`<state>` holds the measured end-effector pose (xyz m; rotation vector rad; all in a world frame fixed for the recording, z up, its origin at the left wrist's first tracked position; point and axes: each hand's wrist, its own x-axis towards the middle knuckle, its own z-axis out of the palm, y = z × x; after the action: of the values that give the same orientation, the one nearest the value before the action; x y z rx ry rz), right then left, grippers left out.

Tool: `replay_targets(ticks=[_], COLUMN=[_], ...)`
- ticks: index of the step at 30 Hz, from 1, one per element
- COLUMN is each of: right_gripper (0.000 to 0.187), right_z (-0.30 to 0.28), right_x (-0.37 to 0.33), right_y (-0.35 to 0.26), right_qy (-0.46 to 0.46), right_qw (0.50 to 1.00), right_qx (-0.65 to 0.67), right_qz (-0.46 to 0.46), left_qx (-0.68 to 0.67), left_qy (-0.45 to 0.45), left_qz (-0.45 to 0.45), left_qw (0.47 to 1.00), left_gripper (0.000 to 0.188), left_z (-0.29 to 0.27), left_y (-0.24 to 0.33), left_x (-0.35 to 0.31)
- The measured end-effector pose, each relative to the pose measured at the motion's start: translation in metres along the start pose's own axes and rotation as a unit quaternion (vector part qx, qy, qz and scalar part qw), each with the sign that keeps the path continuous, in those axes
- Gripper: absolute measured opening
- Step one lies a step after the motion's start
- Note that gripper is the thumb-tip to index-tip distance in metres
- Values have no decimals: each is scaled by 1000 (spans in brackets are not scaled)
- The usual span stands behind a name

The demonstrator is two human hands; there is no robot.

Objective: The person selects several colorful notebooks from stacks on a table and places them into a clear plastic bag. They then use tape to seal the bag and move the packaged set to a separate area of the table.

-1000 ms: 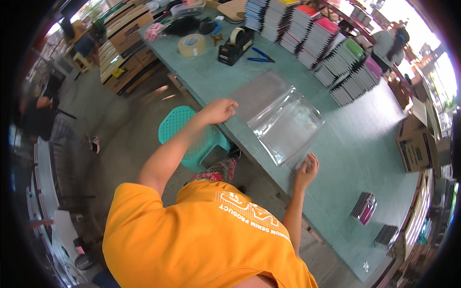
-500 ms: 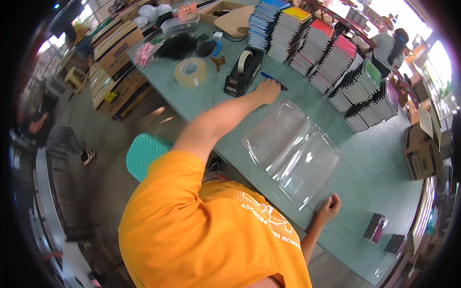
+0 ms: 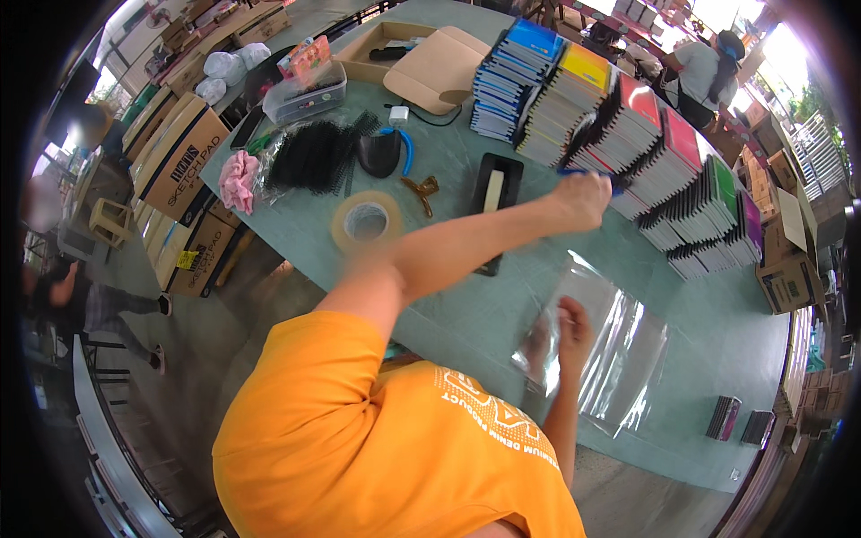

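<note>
My left hand [image 3: 583, 201] is closed around a slim blue pen-like tool [image 3: 567, 171], whose ends stick out on both sides of the fist. It hovers by the front of the notebook stacks, the arm crossing over a black tape dispenser [image 3: 509, 170]. On the green table lies a clear plastic cover [image 3: 619, 359], glossy and creased. My right hand [image 3: 575, 334] has its fingers curled at the cover's left part, which looks raised and bent. The fingertips seem to pinch the film, though glare blurs the exact grip.
Spiral notebooks in blue [image 3: 511, 85], yellow [image 3: 565, 103], red, green and purple stand in stacks along the far side. A tape roll [image 3: 345, 224], a brown hair clip [image 3: 420, 193], black combs of binding [image 3: 314, 161] and an open carton [image 3: 368, 54] lie left. Small dark bundles [image 3: 724, 419] sit right.
My left hand has moved right with the blue tool, toward the notebooks. My right hand has come from the table's near edge onto the plastic cover, whose left part has shifted and bent.
</note>
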<state>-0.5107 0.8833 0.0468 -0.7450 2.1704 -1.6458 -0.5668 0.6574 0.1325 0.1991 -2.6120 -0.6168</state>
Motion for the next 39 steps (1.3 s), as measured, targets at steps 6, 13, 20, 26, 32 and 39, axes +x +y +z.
replay_targets(ticks=[6, 13, 20, 26, 32, 39], right_gripper=[68, 74, 19, 33, 23, 15], right_z=[120, 70, 74, 73, 67, -11], right_x=[19, 47, 71, 86, 100, 87], right_y=[-1, -74, -311, -316, -310, -318], right_qy=[-85, -71, -224, -192, -151, -262], right_qw=[996, 976, 882, 825, 777, 804], right_qx=[-3, -187, 24, 57, 197, 72], right_qz=[17, -90, -414, -529, -579, -529], left_qx=[41, 77, 97, 170, 269, 37], left_qy=[-32, 4, -62, -116, -53, -203], left_qz=[-147, -275, -385, -300, -209, -244], left_qw=[988, 958, 916, 932, 939, 947], left_gripper=[22, 42, 88, 36, 16, 14], left_z=[-81, -96, -109, -86, -92, -180], left_y=[-160, -279, -437, -416, -410, -356], left_x=[-42, -47, -56, -34, -40, -18])
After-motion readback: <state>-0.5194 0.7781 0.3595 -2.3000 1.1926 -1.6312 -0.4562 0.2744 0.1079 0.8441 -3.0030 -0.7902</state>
